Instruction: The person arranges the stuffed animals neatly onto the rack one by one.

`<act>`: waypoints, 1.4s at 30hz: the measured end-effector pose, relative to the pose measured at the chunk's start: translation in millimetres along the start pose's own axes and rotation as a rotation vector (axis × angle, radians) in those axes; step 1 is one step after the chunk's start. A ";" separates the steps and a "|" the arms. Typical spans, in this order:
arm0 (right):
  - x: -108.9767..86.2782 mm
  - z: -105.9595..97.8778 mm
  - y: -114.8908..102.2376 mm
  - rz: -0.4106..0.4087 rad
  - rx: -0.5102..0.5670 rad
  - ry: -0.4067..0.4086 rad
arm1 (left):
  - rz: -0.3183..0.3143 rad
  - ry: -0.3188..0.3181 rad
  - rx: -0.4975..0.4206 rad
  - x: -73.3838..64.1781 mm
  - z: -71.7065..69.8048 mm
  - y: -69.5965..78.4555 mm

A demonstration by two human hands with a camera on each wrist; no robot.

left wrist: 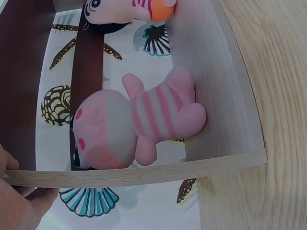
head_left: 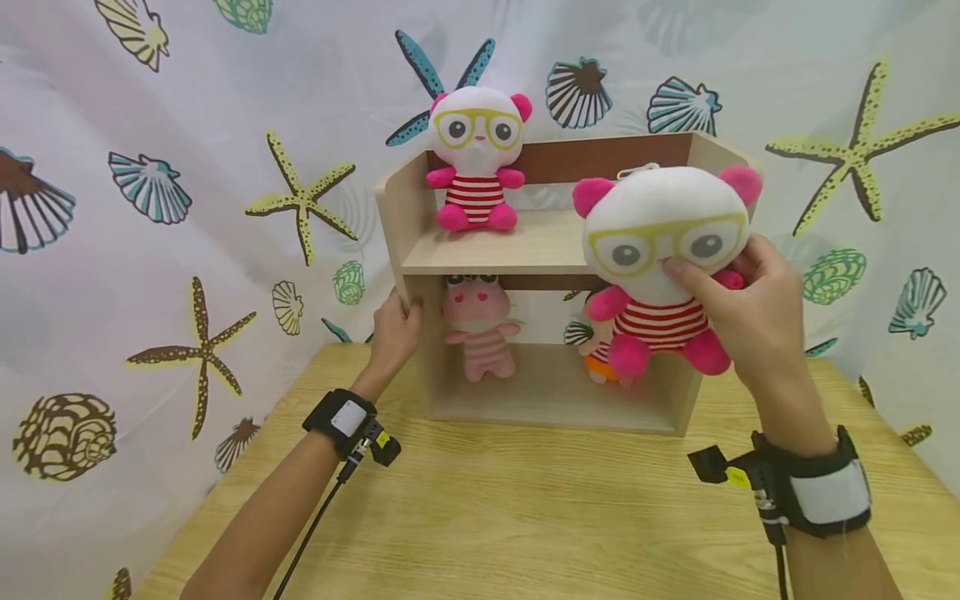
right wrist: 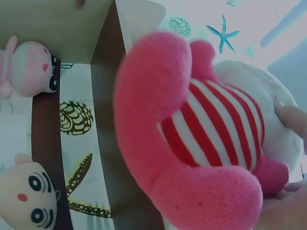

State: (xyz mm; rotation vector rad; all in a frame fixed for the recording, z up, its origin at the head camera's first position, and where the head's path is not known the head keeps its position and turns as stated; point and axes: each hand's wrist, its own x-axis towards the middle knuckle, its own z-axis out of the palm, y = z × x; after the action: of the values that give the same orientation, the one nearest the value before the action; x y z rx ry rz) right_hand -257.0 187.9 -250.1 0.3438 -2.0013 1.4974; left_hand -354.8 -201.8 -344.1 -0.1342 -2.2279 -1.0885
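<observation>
My right hand (head_left: pixel 765 308) pinches a plush panda (head_left: pixel 667 325) by its head, thumb across the face. The panda has pink ears, yellow glasses and a red-striped body, and overlaps the right part of a two-tier wooden shelf (head_left: pixel 495 250). With my left hand (head_left: pixel 396 329) I grip the shelf's left side panel; in the left wrist view the fingers and thumb lie on both sides of its edge (left wrist: pixel 144 176). A matching plush panda (head_left: pixel 480 196) sits on the upper tier at left. Below it stands a pink striped plush toy (head_left: pixel 482 329).
Another plush toy (right wrist: pixel 26 196) with an orange bottom is on the lower tier at right, partly hidden by the held panda in the head view. The shelf stands on a wood-grain table (head_left: pixel 525 508). Behind hangs a white curtain (head_left: pixel 225 75) printed with shells and starfish.
</observation>
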 end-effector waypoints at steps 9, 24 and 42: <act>33.9 6.5 -11.7 -0.092 0.095 0.173 | 0.014 0.009 -0.018 -2.2 -0.2 -0.2; 74.0 14.9 -15.9 -0.072 0.123 0.202 | 0.007 -0.033 -0.012 0.5 2.5 0.2; 100.3 37.5 -16.6 -0.051 0.128 0.184 | 0.003 -0.007 -0.010 1.1 -0.8 -2.4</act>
State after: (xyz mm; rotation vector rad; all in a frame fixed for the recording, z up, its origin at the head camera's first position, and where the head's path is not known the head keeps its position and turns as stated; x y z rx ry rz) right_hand -338.1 162.4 -182.9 0.2956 -1.7473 1.5694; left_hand -356.1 -204.1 -344.7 -0.1455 -2.2278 -1.0987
